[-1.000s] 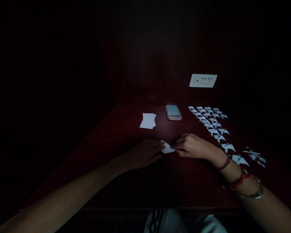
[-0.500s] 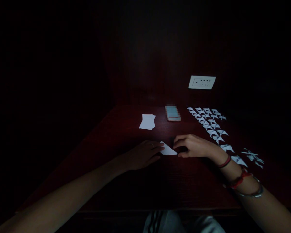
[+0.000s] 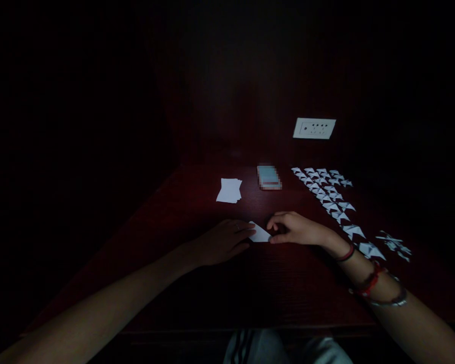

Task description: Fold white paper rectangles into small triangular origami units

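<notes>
A small white folded paper piece [image 3: 260, 234] lies on the dark red table [image 3: 273, 283] between my hands. My left hand [image 3: 223, 240] rests flat beside it, fingertips pressing its left end. My right hand [image 3: 293, 228] has its fingers curled and pinches the paper's right end against the table. Red bands and a metal bangle circle my right wrist.
A short stack of white paper sheets [image 3: 229, 190] lies further back, with a small blurred box [image 3: 269, 177] to its right. Several folded white paper pieces [image 3: 328, 192] run in rows at the right, more [image 3: 394, 242] near the right edge. A white wall socket [image 3: 314, 128] sits behind.
My right hand slid left along the paper, covering more of its right end. The left hand has stayed in place on the left end.
</notes>
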Demonstrator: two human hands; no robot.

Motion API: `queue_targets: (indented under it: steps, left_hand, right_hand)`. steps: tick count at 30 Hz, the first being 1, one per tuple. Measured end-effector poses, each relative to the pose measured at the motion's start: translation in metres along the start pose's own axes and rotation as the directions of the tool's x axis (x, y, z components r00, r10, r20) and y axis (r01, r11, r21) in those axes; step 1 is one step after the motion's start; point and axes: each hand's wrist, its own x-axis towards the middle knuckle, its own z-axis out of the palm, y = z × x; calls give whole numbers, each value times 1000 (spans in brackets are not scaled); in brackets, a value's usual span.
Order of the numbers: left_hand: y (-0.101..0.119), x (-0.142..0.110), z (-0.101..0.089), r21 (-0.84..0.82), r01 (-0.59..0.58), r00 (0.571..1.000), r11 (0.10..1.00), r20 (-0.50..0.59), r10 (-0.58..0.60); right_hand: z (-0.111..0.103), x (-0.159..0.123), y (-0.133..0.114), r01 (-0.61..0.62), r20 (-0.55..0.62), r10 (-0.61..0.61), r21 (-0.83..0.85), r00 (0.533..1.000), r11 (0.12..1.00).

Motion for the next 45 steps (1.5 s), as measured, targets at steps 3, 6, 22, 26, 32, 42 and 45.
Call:
queue_targets:
  steps: [3,6,22,26,32,42,45]
  left_hand:
    - [0,0,0,9,-6,1000,1000,3,6]
    - [-1,1,-1,4,-16,1000,1000,9,16]
    - [-4,4,-3,-44,-45,999,998,-1,45]
    - [-1,3,-4,-59,-83,996,995,16,84]
    - [0,3,-7,-114,-83,994,990,65,90]
    - [-1,5,-7,-113,-140,989,984,40,145]
    - [-2,5,-7,-157,-129,990,979,31,136]
  right_hand:
    - [0,0,0,4,24,-5,26,1000,1000]
    - [-3,-1,-1,74,55,-74,-3,996,997]
    - [13,8,-9,76,-198,-98,-118,975,990]
    - [23,15,-4,60,-259,-45,48,965,997]
    - [28,18,1,13,-253,27,157,967,987]
    - [33,24,3,-74,-277,112,144,954,987]
    - [32,24,2,-99,-288,141,154,947,983]
